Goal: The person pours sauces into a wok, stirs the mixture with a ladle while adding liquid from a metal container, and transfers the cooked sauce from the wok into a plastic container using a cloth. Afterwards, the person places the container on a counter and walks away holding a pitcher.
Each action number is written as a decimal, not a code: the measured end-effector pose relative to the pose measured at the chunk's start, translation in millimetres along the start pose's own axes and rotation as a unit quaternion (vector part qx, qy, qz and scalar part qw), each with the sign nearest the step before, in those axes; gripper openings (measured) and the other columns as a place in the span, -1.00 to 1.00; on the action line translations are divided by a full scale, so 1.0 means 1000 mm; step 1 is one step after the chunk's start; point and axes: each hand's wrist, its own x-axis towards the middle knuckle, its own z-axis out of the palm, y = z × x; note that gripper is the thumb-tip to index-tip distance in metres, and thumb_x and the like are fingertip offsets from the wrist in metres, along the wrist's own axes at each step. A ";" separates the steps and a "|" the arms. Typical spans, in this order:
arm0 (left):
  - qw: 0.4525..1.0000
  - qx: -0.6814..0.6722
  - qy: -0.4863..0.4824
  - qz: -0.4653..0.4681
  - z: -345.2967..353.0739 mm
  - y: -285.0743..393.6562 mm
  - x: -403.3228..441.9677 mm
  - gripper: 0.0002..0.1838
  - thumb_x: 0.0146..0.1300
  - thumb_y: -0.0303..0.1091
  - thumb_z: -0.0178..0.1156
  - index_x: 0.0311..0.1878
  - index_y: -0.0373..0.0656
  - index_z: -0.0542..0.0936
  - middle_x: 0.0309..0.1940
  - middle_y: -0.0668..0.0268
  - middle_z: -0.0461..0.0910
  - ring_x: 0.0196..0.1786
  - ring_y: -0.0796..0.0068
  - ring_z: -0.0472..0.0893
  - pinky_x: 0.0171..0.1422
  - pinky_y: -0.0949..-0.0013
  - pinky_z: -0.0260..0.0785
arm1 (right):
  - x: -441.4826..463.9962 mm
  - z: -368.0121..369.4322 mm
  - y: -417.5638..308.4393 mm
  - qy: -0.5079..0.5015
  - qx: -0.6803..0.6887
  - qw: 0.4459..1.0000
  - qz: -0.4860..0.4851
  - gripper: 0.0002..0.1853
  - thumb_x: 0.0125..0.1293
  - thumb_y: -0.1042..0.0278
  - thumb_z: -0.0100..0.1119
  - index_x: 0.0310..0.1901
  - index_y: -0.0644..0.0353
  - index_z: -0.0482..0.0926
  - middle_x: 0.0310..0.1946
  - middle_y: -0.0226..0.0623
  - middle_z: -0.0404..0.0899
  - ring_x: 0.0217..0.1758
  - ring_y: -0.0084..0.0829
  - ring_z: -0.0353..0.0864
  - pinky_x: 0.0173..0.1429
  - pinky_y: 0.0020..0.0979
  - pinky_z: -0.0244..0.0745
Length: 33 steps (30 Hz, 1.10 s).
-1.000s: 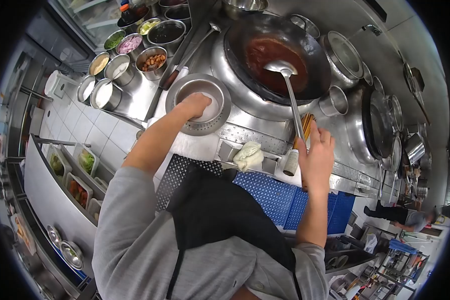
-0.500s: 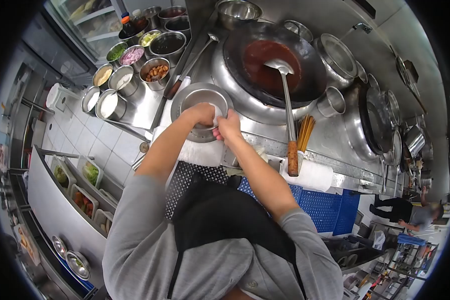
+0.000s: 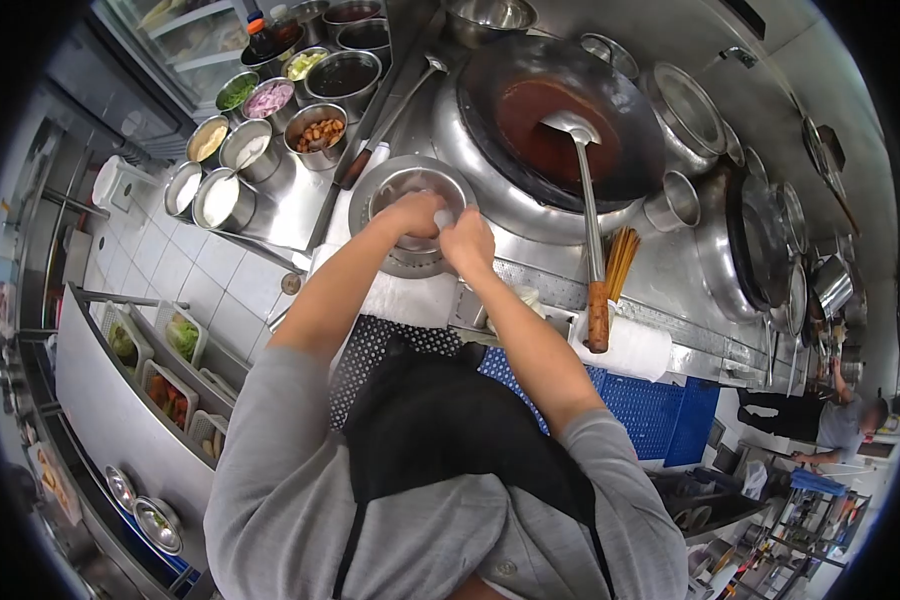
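Note:
Over a metal bowl (image 3: pixel 378 205) set in a perforated rim, my left hand (image 3: pixel 416 214) and my right hand (image 3: pixel 467 240) come close together. Between their fingers a small whitish translucent piece (image 3: pixel 443 217) shows; both hands look closed on it. A ladle (image 3: pixel 587 200) lies with its head in the red sauce (image 3: pixel 530 120) of a black wok (image 3: pixel 478 95), and its wooden handle points toward me, untouched. Bamboo sticks (image 3: pixel 622 262) stand beside the handle.
Metal pots of ingredients (image 3: pixel 317 135) stand at the upper left. A second wok (image 3: pixel 750 235) is at the right, near a small metal pot (image 3: pixel 673 202). White towels (image 3: pixel 635 347) lie along the front edge. Another person (image 3: pixel 820 420) stands far right.
My right hand has let go of the ladle and moved left to the bowl, beside my left hand. The ladle now rests in the wok. The whitish piece has come into view between the hands.

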 end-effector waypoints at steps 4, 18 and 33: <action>0.995 -0.090 -0.014 0.029 0.010 0.002 0.006 -0.53 0.11 -0.35 0.30 0.14 -0.19 0.60 0.15 -0.05 0.60 0.21 -0.02 0.59 0.28 0.10 0.41 | -0.007 -0.006 -0.009 0.009 -0.023 1.000 -0.002 -0.62 0.19 0.37 0.23 -0.03 0.44 0.47 -0.20 0.19 0.70 -0.07 0.11 0.72 0.10 -0.01 0.57; 0.982 -0.091 -0.168 -0.006 -0.006 0.015 -0.005 -0.53 0.27 -0.14 0.10 0.07 -0.31 0.67 0.11 -0.09 0.64 0.19 -0.03 0.62 0.27 0.11 0.43 | -0.005 -0.001 -0.010 0.052 -0.053 0.997 -0.015 -0.71 0.19 0.40 0.17 -0.13 0.44 0.51 -0.26 0.22 0.70 -0.11 0.12 0.73 0.06 -0.02 0.59; 0.979 0.108 -0.146 -0.095 -0.049 0.045 -0.038 -0.65 0.16 -0.21 0.22 -0.09 -0.21 0.76 0.03 -0.05 0.68 0.16 0.14 0.66 0.31 0.15 0.45 | -0.005 -0.010 -0.010 0.023 -0.061 0.997 -0.049 -0.67 0.19 0.41 0.20 -0.08 0.47 0.50 -0.27 0.23 0.69 -0.12 0.18 0.71 0.02 0.02 0.60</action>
